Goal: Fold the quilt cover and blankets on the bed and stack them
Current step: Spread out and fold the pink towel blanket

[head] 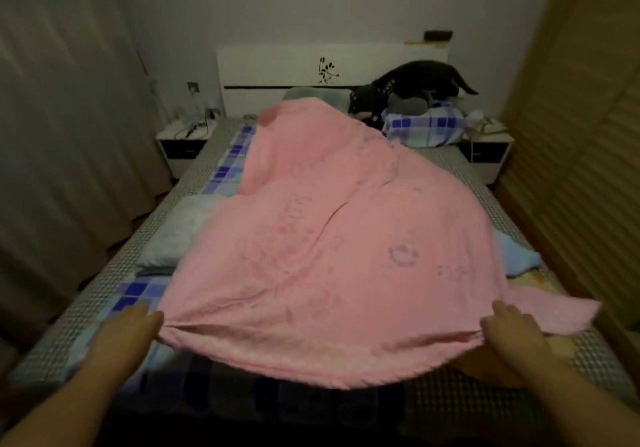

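Note:
A large pink blanket (332,238) lies spread along the bed, from near the headboard down to the foot. My left hand (133,332) grips its near left corner. Its near right edge is held by my right hand (512,337), and a pink flap sticks out to the right past that hand. The near edge is lifted a little off the mattress. A blue-and-white checked quilt cover (225,166) shows under the pink blanket along the left side. A light blue blanket (516,256) pokes out at the right. A grey-white folded piece (180,232) lies at the left.
A black dog (408,86) stands on a checked pillow (422,128) by the white headboard (277,65). Nightstands (183,141) flank the bed. Curtains hang at the left; a wooden wardrobe (581,135) lines the right. The checkered mattress edge (104,290) shows around the bedding.

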`<state>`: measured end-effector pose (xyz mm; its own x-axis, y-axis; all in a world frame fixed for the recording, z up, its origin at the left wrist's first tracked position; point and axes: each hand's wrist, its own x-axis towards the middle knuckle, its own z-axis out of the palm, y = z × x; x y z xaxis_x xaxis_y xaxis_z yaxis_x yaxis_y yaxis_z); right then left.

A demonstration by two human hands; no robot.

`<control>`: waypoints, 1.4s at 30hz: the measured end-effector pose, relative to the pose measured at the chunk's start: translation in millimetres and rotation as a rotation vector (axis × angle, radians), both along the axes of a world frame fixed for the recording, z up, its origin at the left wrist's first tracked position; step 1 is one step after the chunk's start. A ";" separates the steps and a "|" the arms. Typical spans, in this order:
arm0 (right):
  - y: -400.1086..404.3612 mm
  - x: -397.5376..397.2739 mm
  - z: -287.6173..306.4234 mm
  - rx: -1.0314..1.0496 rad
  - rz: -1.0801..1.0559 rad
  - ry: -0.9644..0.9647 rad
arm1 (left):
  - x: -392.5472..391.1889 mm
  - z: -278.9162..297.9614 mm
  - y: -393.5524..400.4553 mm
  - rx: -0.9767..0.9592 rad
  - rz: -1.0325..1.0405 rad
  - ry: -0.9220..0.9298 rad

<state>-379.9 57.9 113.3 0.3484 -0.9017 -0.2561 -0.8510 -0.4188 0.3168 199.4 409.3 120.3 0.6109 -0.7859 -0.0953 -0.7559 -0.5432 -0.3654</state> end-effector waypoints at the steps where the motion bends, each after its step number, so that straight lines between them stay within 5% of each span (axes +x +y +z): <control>1: 22.2 2.9 -3.9 -0.037 0.040 -0.008 | -10.1 -15.0 7.0 0.026 0.008 0.037; 3: 55.3 3.9 -7.9 0.078 0.087 0.146 | -27.7 -44.9 24.3 0.070 0.019 0.111; 7: 83.8 3.8 -37.1 0.066 0.039 -0.025 | -35.4 -101.8 63.3 -0.011 0.021 0.353; 11: 98.6 26.6 -41.5 -0.180 -0.189 -0.437 | -48.0 -103.3 76.6 -0.081 0.190 0.466; 14: 121.2 59.2 -54.2 -0.182 -0.284 -0.660 | -72.7 -97.1 78.8 -0.254 0.347 0.499; 19: 163.6 74.0 -105.4 0.148 -0.332 -0.444 | -110.1 -106.3 83.9 -0.259 0.317 0.558; 23: 169.4 49.5 -104.2 0.139 -0.462 -0.294 | -110.4 -111.6 91.8 -0.184 0.137 0.593; 28: 152.5 -1.7 -97.2 0.013 -0.688 -0.287 | -94.5 -124.0 110.7 -0.233 0.269 0.534; 33: 152.2 -22.8 -97.7 0.012 -0.997 -0.468 | -114.4 -126.6 119.7 -0.281 0.530 0.414; 36: 154.9 -26.0 -100.2 0.145 -1.041 -0.544 | -128.1 -125.2 110.3 -0.346 0.766 0.503; 42: 148.2 -27.7 -117.5 0.183 -1.248 -0.977 | -143.0 -106.2 73.2 -0.500 0.840 0.541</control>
<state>-407.6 206.1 -4.3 -0.4638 -0.7179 -0.5191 -0.5111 0.6955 -0.5051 56.4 482.5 14.1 0.9400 -0.1667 -0.2977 -0.0725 -0.9502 0.3031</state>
